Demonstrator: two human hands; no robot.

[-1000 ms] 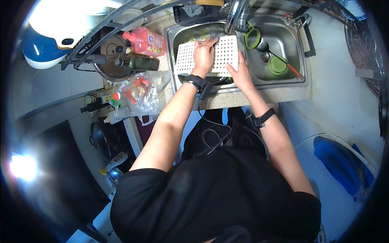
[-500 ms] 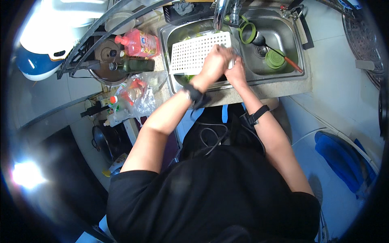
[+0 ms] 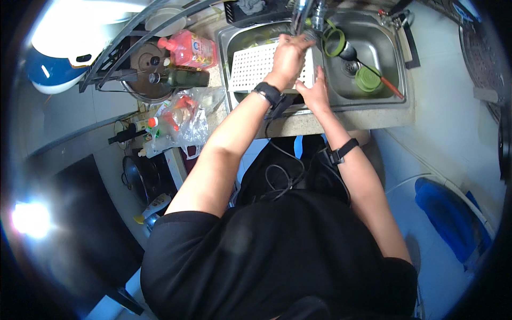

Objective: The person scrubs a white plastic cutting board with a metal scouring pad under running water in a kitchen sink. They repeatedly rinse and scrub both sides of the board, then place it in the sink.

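Note:
A white perforated basket (image 3: 253,68) lies in the left basin of the steel sink, tilted, its holed face up. Over its right part reaches my left hand (image 3: 289,60), with fingers stretched toward the running metal tap (image 3: 300,16); they are somewhat blurred. My right hand (image 3: 314,97) is at the near right corner of the basket, thumb and fingers apart, seemingly resting against it. Some green leafy bits (image 3: 260,40) show in the basin behind the basket, mostly hidden by it.
The right basin (image 3: 341,92) holds a green strainer ring (image 3: 334,42), a ladle with a red-brown handle (image 3: 392,85) and a green round lid (image 3: 367,79). Left of the sink stand a pink pump bottle (image 3: 193,49), a dark green bottle (image 3: 186,78) and clear plastic bags (image 3: 194,114).
My left hand has moved away from the basket's corner toward the tap, its fingers stretching out. The right hand's fingers have spread at the near corner. The view has shifted slightly.

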